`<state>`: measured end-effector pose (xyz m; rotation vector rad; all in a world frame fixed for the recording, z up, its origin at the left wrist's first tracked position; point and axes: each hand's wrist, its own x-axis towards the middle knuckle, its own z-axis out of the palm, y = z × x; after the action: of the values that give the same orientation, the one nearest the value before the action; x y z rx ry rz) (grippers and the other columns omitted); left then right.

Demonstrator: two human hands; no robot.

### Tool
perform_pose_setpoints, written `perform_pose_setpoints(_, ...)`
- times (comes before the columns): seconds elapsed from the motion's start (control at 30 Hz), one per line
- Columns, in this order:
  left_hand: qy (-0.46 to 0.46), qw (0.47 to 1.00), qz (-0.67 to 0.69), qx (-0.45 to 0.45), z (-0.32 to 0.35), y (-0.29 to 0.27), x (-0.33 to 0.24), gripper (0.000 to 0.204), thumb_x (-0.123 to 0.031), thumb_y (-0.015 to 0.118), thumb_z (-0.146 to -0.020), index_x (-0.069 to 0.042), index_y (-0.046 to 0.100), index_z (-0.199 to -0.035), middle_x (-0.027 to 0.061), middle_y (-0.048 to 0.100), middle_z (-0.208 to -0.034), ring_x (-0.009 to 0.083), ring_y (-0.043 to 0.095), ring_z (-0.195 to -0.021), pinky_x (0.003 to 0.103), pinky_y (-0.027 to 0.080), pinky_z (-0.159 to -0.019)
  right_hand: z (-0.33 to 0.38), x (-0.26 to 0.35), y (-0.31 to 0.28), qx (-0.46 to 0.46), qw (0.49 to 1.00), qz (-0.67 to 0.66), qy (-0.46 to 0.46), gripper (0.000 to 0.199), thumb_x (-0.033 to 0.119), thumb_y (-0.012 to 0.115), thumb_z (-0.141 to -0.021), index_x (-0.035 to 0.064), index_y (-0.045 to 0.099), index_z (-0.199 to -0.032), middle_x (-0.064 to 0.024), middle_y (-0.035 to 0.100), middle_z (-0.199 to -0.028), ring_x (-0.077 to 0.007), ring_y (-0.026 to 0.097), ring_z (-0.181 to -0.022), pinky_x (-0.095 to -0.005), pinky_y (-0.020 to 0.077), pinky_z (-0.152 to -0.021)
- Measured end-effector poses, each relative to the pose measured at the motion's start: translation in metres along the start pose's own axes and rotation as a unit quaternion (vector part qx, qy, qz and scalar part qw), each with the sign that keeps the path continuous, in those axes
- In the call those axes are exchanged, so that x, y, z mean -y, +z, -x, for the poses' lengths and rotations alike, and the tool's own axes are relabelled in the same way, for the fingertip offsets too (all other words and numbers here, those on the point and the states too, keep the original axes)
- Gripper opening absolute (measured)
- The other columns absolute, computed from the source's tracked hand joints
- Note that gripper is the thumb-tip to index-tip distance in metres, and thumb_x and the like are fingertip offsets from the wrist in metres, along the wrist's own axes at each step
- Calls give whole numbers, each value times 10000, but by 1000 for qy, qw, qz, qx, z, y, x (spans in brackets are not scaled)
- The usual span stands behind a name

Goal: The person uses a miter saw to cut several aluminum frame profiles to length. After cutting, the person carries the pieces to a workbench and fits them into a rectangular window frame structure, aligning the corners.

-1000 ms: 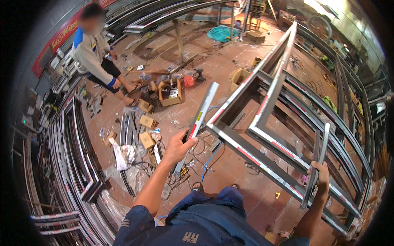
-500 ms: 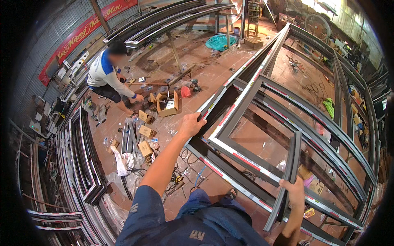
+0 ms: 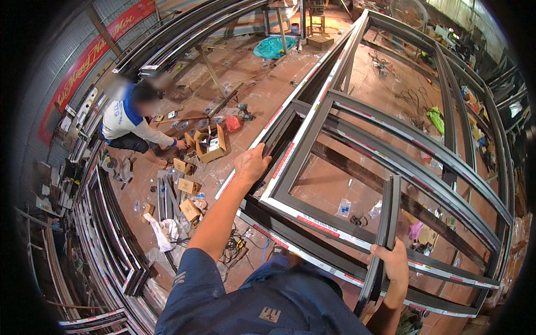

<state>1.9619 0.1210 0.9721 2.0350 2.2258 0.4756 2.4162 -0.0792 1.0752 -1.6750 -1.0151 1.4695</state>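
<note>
My left hand [image 3: 252, 166] is closed over the left side of a large dark metal frame [image 3: 357, 230] with white, red-marked tape along its edges. It lies on top of another similar frame. My right hand [image 3: 392, 259] grips a short dark grooved metal profile [image 3: 389, 223], with the thumb on its near face. That profile stands across the near rail of the upper frame, its lower end reaching toward my body. Whether it touches the rail is hard to tell.
At the left a co-worker [image 3: 131, 120] crouches, one hand beside an open cardboard box [image 3: 211, 146]. Small boxes [image 3: 190, 186], cables [image 3: 231, 248] and a white cloth [image 3: 163, 231] litter the tiled floor. Stacked frames [image 3: 111, 229] line the left; long profiles [image 3: 190, 39] rest at the back.
The view has shifted, so the frames sit further left and higher in the picture. Both hands keep their holds. The co-worker's head is bent lower.
</note>
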Motion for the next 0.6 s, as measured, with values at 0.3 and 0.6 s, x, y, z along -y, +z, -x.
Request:
perform_pose_setpoints(0.3,78,981,-151,91,-37,-18,-13,426,-233,744,-857,-42,583,-1202,258,771,-920,445,775,-877,543,619,-757,-1,12,8,-26,999,-20,42,273,83,779,-863,5,614,-1066,-67,662,-824,-181,697,-664,-330,569,-616)
perform_pose_setpoints(0.6,141,973,-175,-50,-30,18,6,537,-189,678,-870,-37,607,-1380,158,651,-1030,364,756,-799,495,635,-665,0,12,7,-29,998,-5,54,258,102,771,-853,7,624,-1043,-63,674,-814,-174,698,-688,-324,565,-652)
